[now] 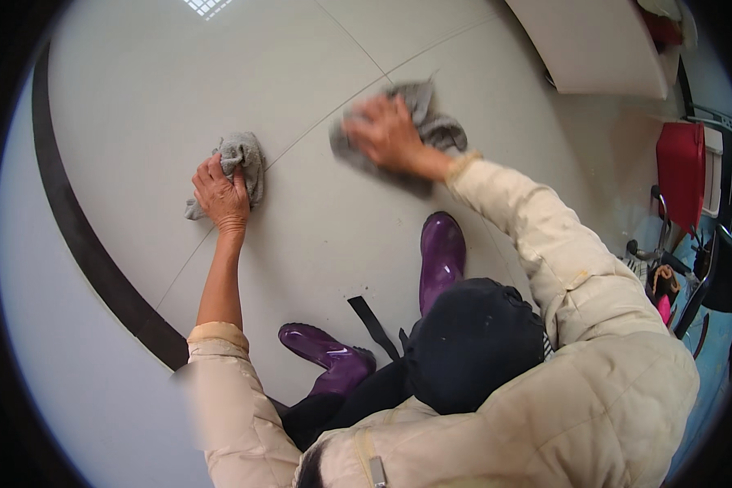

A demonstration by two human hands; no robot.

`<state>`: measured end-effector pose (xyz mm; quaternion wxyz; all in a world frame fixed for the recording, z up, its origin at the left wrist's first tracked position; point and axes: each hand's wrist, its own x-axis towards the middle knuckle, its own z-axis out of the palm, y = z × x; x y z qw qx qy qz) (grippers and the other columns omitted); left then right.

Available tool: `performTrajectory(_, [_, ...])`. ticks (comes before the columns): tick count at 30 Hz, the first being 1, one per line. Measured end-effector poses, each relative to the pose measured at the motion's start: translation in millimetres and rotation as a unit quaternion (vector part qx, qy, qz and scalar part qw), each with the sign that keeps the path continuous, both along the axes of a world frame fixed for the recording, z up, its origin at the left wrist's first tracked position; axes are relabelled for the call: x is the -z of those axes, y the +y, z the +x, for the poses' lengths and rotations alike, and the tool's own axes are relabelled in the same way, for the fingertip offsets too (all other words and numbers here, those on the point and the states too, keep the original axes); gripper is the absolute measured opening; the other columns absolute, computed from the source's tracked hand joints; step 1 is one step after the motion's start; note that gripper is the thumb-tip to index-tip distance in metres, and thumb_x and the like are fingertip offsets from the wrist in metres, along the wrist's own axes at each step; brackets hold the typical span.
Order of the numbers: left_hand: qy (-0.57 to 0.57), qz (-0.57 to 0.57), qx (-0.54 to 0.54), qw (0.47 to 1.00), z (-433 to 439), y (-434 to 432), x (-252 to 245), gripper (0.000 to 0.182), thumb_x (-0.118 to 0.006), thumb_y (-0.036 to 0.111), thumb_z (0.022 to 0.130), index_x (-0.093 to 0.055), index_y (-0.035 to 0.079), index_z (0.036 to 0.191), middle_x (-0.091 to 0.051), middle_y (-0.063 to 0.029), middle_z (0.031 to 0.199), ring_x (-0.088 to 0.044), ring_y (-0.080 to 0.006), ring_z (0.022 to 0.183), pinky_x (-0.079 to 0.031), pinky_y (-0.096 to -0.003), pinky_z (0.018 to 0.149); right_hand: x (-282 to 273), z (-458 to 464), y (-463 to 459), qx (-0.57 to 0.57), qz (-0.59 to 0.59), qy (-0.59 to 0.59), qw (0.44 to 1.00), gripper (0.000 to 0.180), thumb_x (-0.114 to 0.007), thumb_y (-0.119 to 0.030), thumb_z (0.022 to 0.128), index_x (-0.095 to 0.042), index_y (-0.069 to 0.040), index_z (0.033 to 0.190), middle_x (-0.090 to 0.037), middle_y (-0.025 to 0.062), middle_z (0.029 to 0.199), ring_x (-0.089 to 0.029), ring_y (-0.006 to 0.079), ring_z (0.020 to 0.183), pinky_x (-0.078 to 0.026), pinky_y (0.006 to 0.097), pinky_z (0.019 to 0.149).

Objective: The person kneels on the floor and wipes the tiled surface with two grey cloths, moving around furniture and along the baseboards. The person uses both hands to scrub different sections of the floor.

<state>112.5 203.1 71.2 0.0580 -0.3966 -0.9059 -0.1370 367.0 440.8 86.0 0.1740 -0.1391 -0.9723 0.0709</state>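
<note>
My left hand [222, 192] rests on a crumpled grey cloth [250, 152] on the pale tiled floor [305, 226], thumb and fingers closed around a fold of it. To the right, my right hand [384, 131] presses a larger grey cloth [442, 131] against the tiles. That hand is blurred, and its fingers lie spread over the cloth. The two cloths are apart. A purple rubber boot [442, 256] stands below the right cloth, and another purple boot [335, 360] is nearer the bottom. Between the boots lies a black strap [372, 326].
A dark baseboard [91, 244] curves along the white wall [55, 341] at left. At the upper right stands a pale panel of furniture [604, 49]. Along the right side are a red container [680, 174], a chair base with casters [659, 238] and a black chair [720, 274].
</note>
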Motion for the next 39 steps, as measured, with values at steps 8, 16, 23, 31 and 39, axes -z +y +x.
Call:
performTrajectory(8, [-0.084,-0.221,0.02,0.971,-45.9,-10.9,-43.8,0.035,-0.059,0.032,0.092,-0.052,0.004,0.111,-0.056,-0.0185,0.118,-0.058,-0.0405,0.106,-0.052,-0.0539,0.082,-0.2,97.2,19.2,-0.141,-0.053,-0.031,0.988,0.031,-0.076,-0.027,0.078,-0.071,-0.023,0.108,-0.06,0.0026,0.117,-0.054,0.0252,0.109,-0.04,0.0454,0.085])
performTrajectory(16, [-0.08,-0.279,0.011,0.957,-62.7,-11.2,-28.1,0.034,-0.057,0.026,0.093,-0.049,0.0,0.114,-0.056,-0.0231,0.115,-0.059,-0.0436,0.105,-0.053,-0.0561,0.081,17.7,-73.9,41.3,0.242,0.022,0.066,0.968,0.025,-0.073,-0.035,0.081,-0.071,-0.023,0.103,-0.058,0.002,0.111,-0.051,0.0252,0.107,-0.039,0.0475,0.082])
performTrajectory(23, [-0.147,-0.285,0.03,0.947,-76.4,-19.9,-40.5,0.038,-0.058,0.032,0.093,-0.05,0.0,0.113,-0.058,-0.0247,0.114,-0.059,-0.0445,0.106,-0.051,-0.0542,0.086,11.7,-54.3,-56.0,-0.071,-0.044,0.048,0.995,0.022,-0.07,-0.031,0.084,-0.071,-0.021,0.104,-0.059,0.0025,0.114,-0.053,0.0262,0.108,-0.041,0.0515,0.085])
performTrajectory(31, [-0.196,-0.359,-0.029,0.912,-107.3,-125.2,-46.4,0.041,-0.056,0.032,0.092,-0.049,-0.003,0.114,-0.058,-0.0285,0.118,-0.059,-0.0453,0.106,-0.049,-0.0537,0.089,-7.0,70.9,-26.3,-0.127,-0.061,-0.045,0.989,0.028,-0.075,-0.028,0.078,-0.071,-0.023,0.106,-0.061,0.0039,0.114,-0.056,0.0267,0.107,-0.041,0.0478,0.082])
performTrajectory(39, [-0.175,-0.27,-0.04,0.946,-95.4,-141.6,-29.4,0.031,-0.057,0.018,0.091,-0.045,-0.002,0.111,-0.056,-0.0276,0.112,-0.059,-0.0471,0.1,-0.049,-0.0547,0.084,24.9,-92.9,63.6,0.288,0.06,0.071,0.953,0.026,-0.07,-0.037,0.083,-0.073,-0.024,0.106,-0.059,0.0031,0.111,-0.053,0.0276,0.106,-0.041,0.0484,0.083])
